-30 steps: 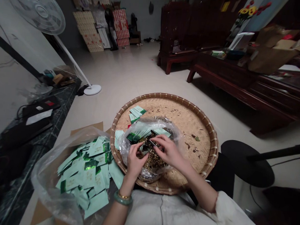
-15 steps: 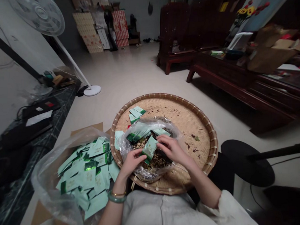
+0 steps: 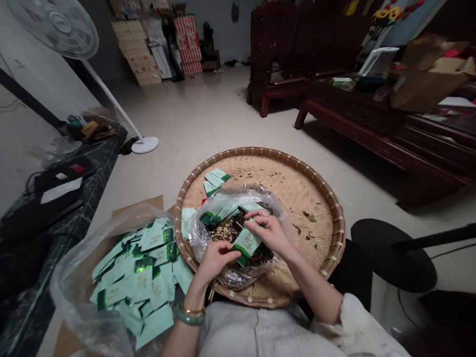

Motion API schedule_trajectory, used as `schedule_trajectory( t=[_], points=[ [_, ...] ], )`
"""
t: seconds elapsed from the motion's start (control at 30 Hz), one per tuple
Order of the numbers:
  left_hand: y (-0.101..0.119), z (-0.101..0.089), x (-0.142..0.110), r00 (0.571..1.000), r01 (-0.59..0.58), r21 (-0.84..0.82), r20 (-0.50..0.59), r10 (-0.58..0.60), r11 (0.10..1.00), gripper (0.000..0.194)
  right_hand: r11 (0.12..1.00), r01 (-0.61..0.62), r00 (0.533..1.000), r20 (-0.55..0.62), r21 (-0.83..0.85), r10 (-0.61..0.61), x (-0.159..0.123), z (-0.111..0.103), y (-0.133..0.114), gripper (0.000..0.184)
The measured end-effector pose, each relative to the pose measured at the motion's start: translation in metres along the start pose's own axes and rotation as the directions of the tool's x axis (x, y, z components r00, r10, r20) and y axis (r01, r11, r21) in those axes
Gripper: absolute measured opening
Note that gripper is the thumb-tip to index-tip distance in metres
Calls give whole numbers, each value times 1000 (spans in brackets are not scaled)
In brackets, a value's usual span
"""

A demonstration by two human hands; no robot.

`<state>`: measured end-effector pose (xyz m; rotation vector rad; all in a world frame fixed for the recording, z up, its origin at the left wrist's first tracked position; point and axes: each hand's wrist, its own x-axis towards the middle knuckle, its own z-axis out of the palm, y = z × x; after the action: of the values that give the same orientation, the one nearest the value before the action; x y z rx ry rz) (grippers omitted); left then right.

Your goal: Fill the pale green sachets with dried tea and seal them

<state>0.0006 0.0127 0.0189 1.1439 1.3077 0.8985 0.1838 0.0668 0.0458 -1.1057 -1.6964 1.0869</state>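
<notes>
Green packet [image 3: 248, 243] spans between 2 narrow grips: lower end pinched by left hand [image 3: 217, 257], upper end held by right hand [image 3: 268, 230]. Beneath, open plastic bag [image 3: 239, 280] in woven tray [image 3: 339, 241]. Beyond, white fan [image 3: 57, 20].

L hand [image 3: 215, 259] & R hand [image 3: 267, 232] hold a pale-green rectangular packet [image 3: 248, 243] w/ dk-green end, above a clear plastic bag [image 3: 197, 239] of dried brown bits [image 3: 223, 231], on a round woven bamboo tray [image 3: 258, 166]. Beside it, a bigger translucent plastic bag [image 3: 70, 276] has many similar packets [image 3: 142, 279].
</notes>
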Motion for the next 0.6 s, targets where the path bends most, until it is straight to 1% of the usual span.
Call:
schedule_trajectory(
  t=[0.03,0.07,0.1,0.13,0.2,0.27,0.3,0.37,0.4,0.43,0.5,0.57,0.6],
  points=[
    [0,-1,0,1000,-2,-1,15,2,1000,16,1000,-7,1000,-18,26,7,0,0,1,35],
    [0,-2,0,1000,-4,-6,24,4,1000,16,999,-11,1000,-9,35,11,0,-2,2,36],
    [0,-3,0,1000,-5,-14,28,5,1000,16,1000,-13,1000,26,26,13,-1,-6,1,34],
    [-1,-5,0,1000,-2,-27,28,3,1000,16,1000,-12,996,84,2,12,-1,-11,1,32],
    [-3,-6,0,1000,16,-75,13,-15,997,17,999,-17,975,222,-51,28,-2,-22,0,28],
    [-5,-5,-1,998,56,-144,17,-54,988,20,995,-80,944,317,-52,92,-3,-29,-1,30],
    [-6,-4,-2,996,81,-178,43,-75,981,22,991,-132,930,341,-31,135,-4,-30,-1,32],
    [-8,0,-5,987,133,-223,113,-110,966,26,973,-231,912,355,28,206,-4,-29,0,36],
    [-8,1,-6,982,155,-233,141,-124,960,27,966,-251,911,351,57,216,-4,-27,-1,37],
    [-8,3,-6,979,170,-237,155,-136,956,28,966,-244,917,342,81,203,-3,-26,-1,38],
    [-7,3,-7,978,182,-244,146,-150,953,28,978,-175,941,310,110,134,-1,-24,-2,41],
    [-5,3,-6,981,173,-252,130,-143,952,28,987,-106,964,258,122,72,2,-25,-3,42],
    [-5,4,-5,983,162,-255,121,-135,953,28,986,-101,972,227,135,68,3,-26,-3,42]
  ],
)
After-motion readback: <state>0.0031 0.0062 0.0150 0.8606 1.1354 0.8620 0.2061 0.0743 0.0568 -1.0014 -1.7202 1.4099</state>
